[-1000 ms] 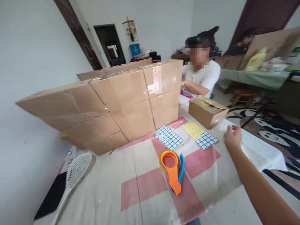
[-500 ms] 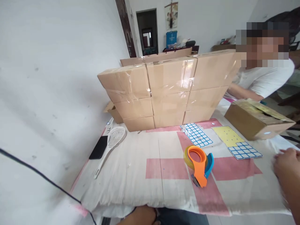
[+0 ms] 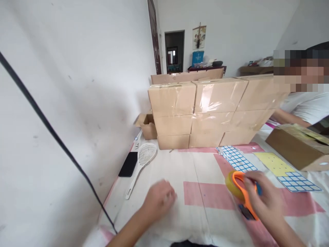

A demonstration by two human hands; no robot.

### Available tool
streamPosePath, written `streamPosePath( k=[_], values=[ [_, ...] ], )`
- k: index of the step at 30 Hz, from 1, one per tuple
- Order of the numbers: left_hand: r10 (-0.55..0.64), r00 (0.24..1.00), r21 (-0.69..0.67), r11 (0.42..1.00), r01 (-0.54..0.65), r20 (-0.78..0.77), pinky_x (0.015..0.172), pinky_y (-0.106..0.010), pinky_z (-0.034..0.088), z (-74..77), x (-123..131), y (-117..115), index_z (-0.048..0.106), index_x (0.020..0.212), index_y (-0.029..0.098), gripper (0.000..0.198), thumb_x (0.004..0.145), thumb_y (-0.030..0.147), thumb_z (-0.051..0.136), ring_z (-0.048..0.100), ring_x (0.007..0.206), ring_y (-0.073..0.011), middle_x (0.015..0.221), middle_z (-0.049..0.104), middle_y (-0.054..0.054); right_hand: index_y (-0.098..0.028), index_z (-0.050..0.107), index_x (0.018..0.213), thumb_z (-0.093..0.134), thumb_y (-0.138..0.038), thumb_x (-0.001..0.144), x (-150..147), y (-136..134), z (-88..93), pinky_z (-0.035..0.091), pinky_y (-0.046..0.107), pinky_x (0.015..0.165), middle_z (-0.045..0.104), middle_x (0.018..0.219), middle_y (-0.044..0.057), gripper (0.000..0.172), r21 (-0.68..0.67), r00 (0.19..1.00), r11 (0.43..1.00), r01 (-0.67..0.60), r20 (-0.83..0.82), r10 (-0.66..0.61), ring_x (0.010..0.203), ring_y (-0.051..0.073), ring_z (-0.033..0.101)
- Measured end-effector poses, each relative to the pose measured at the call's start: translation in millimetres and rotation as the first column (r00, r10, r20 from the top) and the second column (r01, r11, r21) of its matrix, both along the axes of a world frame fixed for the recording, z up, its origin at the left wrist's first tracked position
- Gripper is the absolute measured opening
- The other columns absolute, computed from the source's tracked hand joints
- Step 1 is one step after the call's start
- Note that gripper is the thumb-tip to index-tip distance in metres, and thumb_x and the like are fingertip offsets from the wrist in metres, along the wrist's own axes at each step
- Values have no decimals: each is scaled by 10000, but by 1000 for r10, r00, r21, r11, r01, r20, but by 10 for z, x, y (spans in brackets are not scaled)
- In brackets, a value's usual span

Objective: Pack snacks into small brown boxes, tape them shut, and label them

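Observation:
My right hand (image 3: 264, 200) lies over the orange tape dispenser (image 3: 240, 187) on the table, fingers curled round its handle. The yellow tape roll shows at the dispenser's left end. My left hand (image 3: 159, 199) hovers low over the white and pink tablecloth (image 3: 195, 192), blurred by motion, fingers loosely bent with nothing seen in them. A sheet of blue-edged labels (image 3: 236, 158) lies just beyond the dispenser.
A wall of taped cardboard boxes (image 3: 213, 111) stands at the back of the table. A second label sheet on yellow backing (image 3: 286, 171) and an open box (image 3: 298, 145) sit at right, near a seated person (image 3: 305, 106). A white slotted ladle (image 3: 142, 161) and black phone (image 3: 128, 164) lie at left.
The view swung left and down. My right hand moved from the table's right edge onto the tape dispenser. My left hand came up from below onto the table.

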State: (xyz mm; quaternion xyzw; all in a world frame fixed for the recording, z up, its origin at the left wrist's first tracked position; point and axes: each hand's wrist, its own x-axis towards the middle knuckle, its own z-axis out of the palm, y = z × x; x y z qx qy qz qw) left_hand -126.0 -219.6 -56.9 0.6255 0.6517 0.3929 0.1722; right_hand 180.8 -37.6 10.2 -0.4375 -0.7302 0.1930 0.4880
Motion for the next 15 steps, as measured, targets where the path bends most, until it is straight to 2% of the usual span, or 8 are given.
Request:
streamPosePath(
  k=[1,2,5,7,9,11,14,15],
  values=[
    [195,972,79,975,-206,132,806,-442,548,98,-180,177,646,795,258,255,928,458,560,634,824,-244,831,671,-85,-383,607,861,566,-485,888,-325,33,59,525,575,790,667,882,79,114,16,986,988,-154,72,153,870,357,672],
    [279,941,111,947,-303,191,867,-447,545,165,-366,377,648,901,252,226,925,463,570,647,918,-248,939,692,-90,-345,600,879,566,-446,898,-628,63,97,537,551,829,666,903,69,108,31,966,971,-239,114,234,878,333,670],
    [370,866,134,891,-433,338,1021,-479,517,201,-902,1014,529,1288,230,494,882,494,628,601,1242,-292,1329,623,-160,-283,588,929,501,-349,930,-1355,155,86,551,472,862,665,963,72,109,29,909,921,-388,175,378,947,292,661],
    [390,814,132,865,-484,431,1142,-525,433,156,-1195,1416,369,1465,203,761,848,539,659,443,1451,-342,1554,431,-227,-248,599,1015,515,-318,899,-1646,314,38,533,468,924,661,1037,105,160,69,890,907,-416,235,391,1033,302,645],
    [360,791,147,862,-485,495,1228,-528,328,115,-1421,1768,248,1544,202,899,836,574,658,256,1562,-347,1670,243,-229,-199,564,1236,571,-336,865,-1716,641,63,462,525,1038,614,1289,167,395,118,912,950,-288,335,235,1213,357,570],
    [276,806,187,886,-425,523,1255,-498,295,81,-1580,2038,204,1574,218,916,851,581,634,237,1574,-317,1698,206,-200,-149,423,1439,629,-395,841,-1512,1121,210,356,594,1123,430,1528,231,679,159,938,987,0,343,-55,1386,427,412],
    [164,845,241,915,-322,508,1252,-473,316,-3,-1698,2242,342,1534,227,821,856,576,644,399,1500,-291,1621,405,-162,-126,208,1563,644,-466,850,-811,1942,548,264,617,1167,201,1649,259,902,60,860,876,479,166,-482,1492,448,245],
    [153,851,247,918,-311,503,1246,-479,328,-42,-1714,2266,396,1504,223,783,856,583,648,450,1464,-291,1573,475,-156,-100,156,1571,648,-484,854,-548,2201,642,270,609,1165,183,1640,289,951,-22,827,832,555,126,-548,1498,443,233]
  ],
)
